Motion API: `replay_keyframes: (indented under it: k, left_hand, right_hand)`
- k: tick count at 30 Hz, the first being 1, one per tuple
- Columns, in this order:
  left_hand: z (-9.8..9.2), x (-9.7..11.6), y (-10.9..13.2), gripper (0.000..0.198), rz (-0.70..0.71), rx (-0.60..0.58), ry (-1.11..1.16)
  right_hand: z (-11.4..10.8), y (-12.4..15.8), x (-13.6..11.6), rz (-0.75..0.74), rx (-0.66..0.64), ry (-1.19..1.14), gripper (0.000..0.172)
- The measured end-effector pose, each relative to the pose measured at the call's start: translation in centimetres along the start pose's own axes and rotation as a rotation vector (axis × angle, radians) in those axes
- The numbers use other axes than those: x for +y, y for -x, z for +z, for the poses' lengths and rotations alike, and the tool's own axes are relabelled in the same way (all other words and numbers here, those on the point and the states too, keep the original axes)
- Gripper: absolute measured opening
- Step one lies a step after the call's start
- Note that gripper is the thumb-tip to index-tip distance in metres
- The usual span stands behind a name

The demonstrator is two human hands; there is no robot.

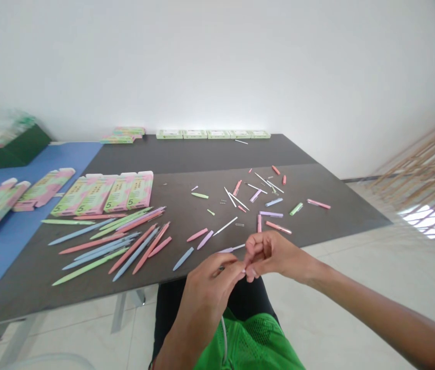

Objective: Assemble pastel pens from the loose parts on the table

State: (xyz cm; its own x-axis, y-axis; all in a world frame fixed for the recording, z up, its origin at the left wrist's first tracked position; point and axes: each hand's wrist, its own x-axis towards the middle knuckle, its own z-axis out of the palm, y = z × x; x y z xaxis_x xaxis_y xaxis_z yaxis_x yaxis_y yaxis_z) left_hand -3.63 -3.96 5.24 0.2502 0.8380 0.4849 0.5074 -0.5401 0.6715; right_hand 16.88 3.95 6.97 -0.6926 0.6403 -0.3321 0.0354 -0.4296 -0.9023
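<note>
bright, even daylight fills the view. the white wall [240, 61] is nearly blown out, glowing just above the dark table [202, 159]. hard sun patches glare on the floor [429, 218] at the right. shadows are faint and soft. the edges bend and smear, and the left hand [209, 277] and right hand [267, 254] look slightly blurred.

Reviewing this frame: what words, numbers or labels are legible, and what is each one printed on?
"5": a large pale numeral at the near end of the flat pink-and-green cardboard cartons on the dark grey table.
Smaller print on those cartons: too blurred to read.
Pale green boxes along the far table edge: print too small to read.
Slim pastel plastic pens: no readable marking.
</note>
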Motion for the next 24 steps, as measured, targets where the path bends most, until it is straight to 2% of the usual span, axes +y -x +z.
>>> replay_keyframes:
  k: [2, 4, 6, 7, 9, 10, 12, 14, 17, 20, 22, 24]
  left_hand:
    - [-0.3, -0.1, 0.2, 0.015, 0.028, -0.023, 0.005]
    - [-0.8, -0.2, 0.3, 0.013, 0.03, -0.028, 0.012]
    - [-1.4, -0.4, 0.4, 0.012, -0.031, -0.022, -0.024]
    - [-1.6, -0.4, 0.4, 0.012, -0.072, -0.024, -0.056]
    - [-1.9, -0.5, 0.6, 0.016, -0.138, -0.029, -0.138]
    - [-2.0, -0.5, 0.8, 0.02, -0.155, -0.032, -0.181]
    - [-2.2, -0.5, 1.0, 0.028, -0.167, -0.031, -0.244]
    - [-2.2, -0.4, 1.3, 0.032, -0.176, -0.036, -0.242]
    - [-2.1, -0.3, 1.4, 0.025, -0.185, -0.03, -0.163]
    - [-1.7, -0.6, 1.5, 0.013, -0.168, 0.026, -0.119]
    - [-1.3, -0.8, 1.5, 0.01, -0.14, 0.091, -0.128]
    - [-0.9, -1.0, 1.2, 0.01, -0.088, 0.169, -0.151]
  right_hand:
    - [-0.2, -0.1, 0.2, -0.003, -0.033, 0.024, 0.046]
    - [-0.8, -0.5, -0.1, -0.059, -0.039, 0.153, 0.039]
    - [-2.1, -1.4, -0.7, -0.203, 0.073, 0.44, 0.025]
    - [-3.0, -2.1, -1.0, -0.303, 0.182, 0.635, 0.018]
    - [-4.7, -3.6, -1.3, -0.436, 0.377, 1.055, 0.013]
    - [-5.5, -4.4, -1.2, -0.462, 0.402, 1.219, 0.012]
    - [-6.7, -5.8, -0.8, -0.472, 0.362, 1.442, 0.013]
    - [-7.2, -6.7, -0.1, -0.462, 0.299, 1.562, 0.015]
    - [-7.2, -7.3, 0.5, -0.437, 0.278, 1.609, 0.022]
    - [-7.0, -7.0, 0.2, -0.481, 0.315, 1.513, 0.027]
    - [-6.7, -6.5, -0.3, -0.541, 0.376, 1.311, 0.025]
    - [-6.1, -5.7, -0.8, -0.526, 0.454, 0.956, 0.014]
